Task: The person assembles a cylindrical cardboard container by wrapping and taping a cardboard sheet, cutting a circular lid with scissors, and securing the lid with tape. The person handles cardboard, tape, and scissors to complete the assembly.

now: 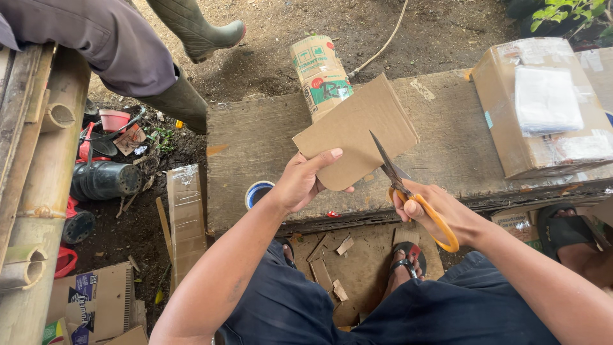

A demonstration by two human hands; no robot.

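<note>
My left hand [301,181] grips the lower left edge of a brown cardboard piece [357,128], holding it up over a worn wooden plank table [255,147]. My right hand [429,207] holds orange-handled scissors [408,191], fingers through the loops. The dark blades point up and lie against the cardboard's lower right part. Both hands hover above my lap and dark shorts.
A folded printed cardboard roll [320,75] and a taped box [543,108] sit on the table. A tape roll [257,191] lies at its left edge. Cardboard scraps [332,268] litter the ground. Another person's booted legs [185,96] stand at upper left beside bamboo poles [38,166].
</note>
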